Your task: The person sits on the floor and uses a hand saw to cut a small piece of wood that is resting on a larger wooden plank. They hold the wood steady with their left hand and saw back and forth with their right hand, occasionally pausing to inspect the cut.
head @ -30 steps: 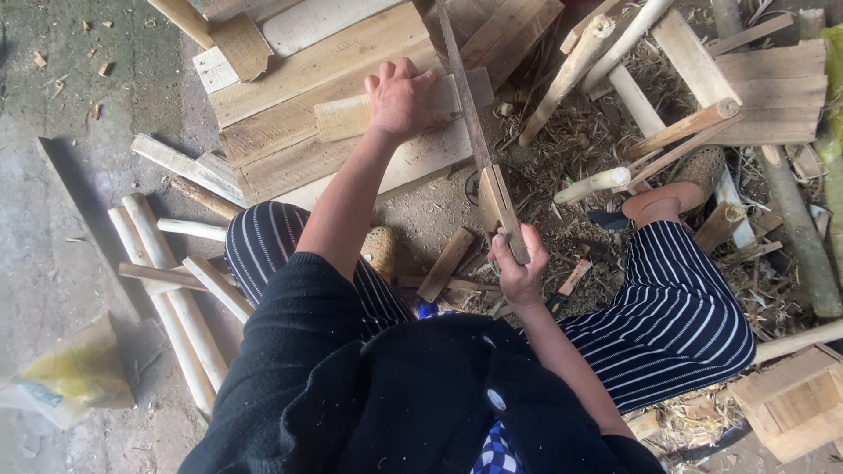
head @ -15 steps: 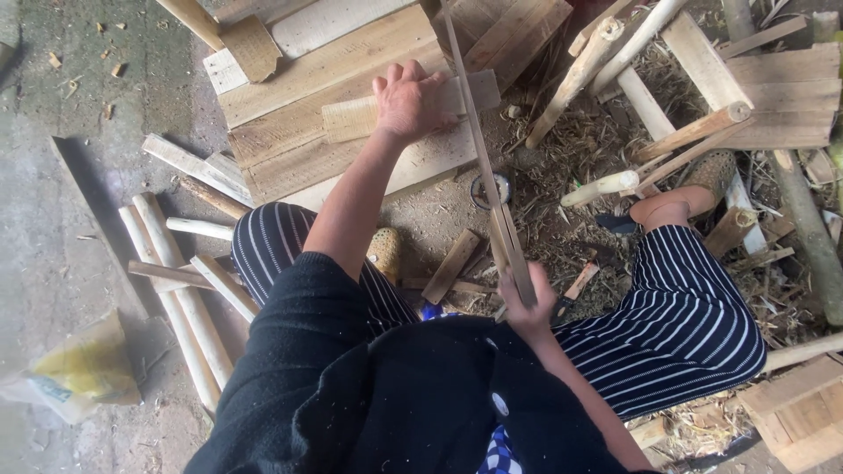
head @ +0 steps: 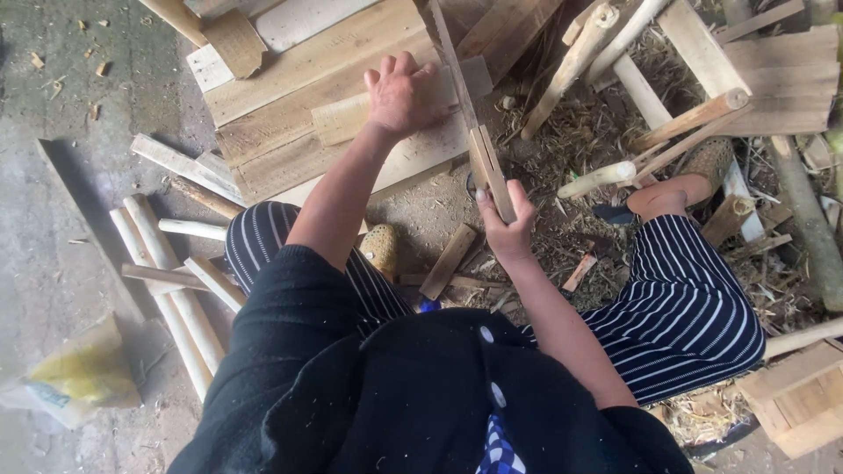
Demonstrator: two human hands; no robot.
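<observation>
Fingers [head: 518, 197] of right hand [head: 505, 224] are clamping the saw handle [head: 492, 175]; left hand [head: 404, 95], fingers together, is pressing the wood block [head: 351, 116] on planks [head: 299, 70].

- We see a grey concrete floor [head: 53, 202] carrying everything.
- Wooden planks [head: 290, 105] lie flat on it, stacked at the top.
- Round pale poles [head: 167, 281] rest on it at the left.
- A yellow plastic bag [head: 75, 373] sits at the lower left.
- Shavings and straw litter [head: 580, 149] cover the ground at the right, with wood offcuts [head: 448, 262] among them.
</observation>
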